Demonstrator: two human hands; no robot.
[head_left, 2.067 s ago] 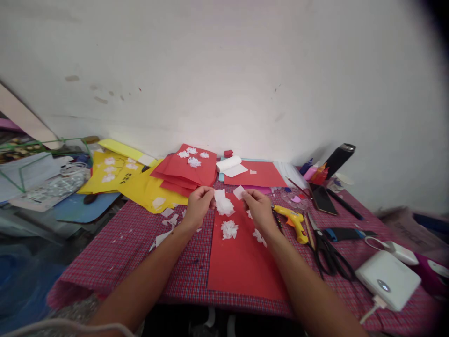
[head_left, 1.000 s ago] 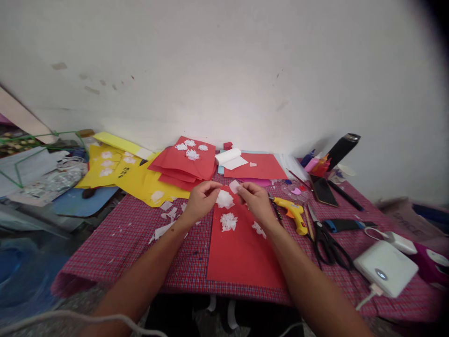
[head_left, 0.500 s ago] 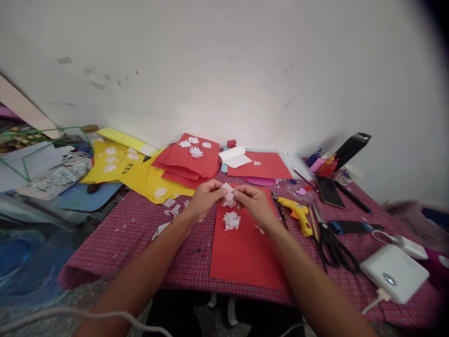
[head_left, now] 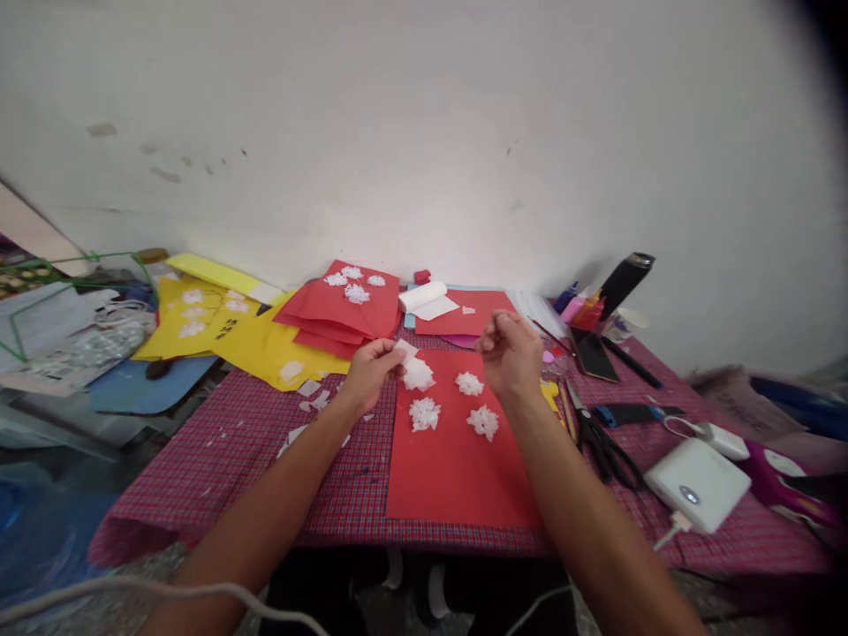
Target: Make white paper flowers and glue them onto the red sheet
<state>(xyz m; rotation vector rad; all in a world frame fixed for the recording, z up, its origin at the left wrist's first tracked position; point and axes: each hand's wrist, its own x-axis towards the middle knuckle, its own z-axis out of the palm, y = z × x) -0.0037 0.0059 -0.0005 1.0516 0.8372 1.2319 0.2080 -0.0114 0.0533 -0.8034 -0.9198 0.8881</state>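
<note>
My left hand (head_left: 372, 375) pinches a small piece of white paper (head_left: 406, 350) between thumb and fingers, over the upper left of a red sheet (head_left: 457, 481). Below that piece is a crumpled white paper flower (head_left: 418, 375); whether the two are joined I cannot tell. Three more white paper flowers lie on the sheet: one at left (head_left: 425, 413), one upper right (head_left: 470, 383), one lower right (head_left: 483, 422). My right hand (head_left: 513, 355) is raised over the sheet's right edge with its fingers curled together; anything inside them is hidden.
Red cards with white flowers (head_left: 341, 305) stand behind, near a white paper roll (head_left: 424, 296). Yellow sheets (head_left: 265, 349) and paper scraps (head_left: 318, 397) lie left. On the right are scissors (head_left: 606, 446), a utility knife (head_left: 636, 414), a phone (head_left: 594, 355) and a white power bank (head_left: 699, 484).
My right hand has come off the white paper and moved up and to the right. The left hand keeps its pinch. Both right-hand flowers now show, and the view has shifted rightward.
</note>
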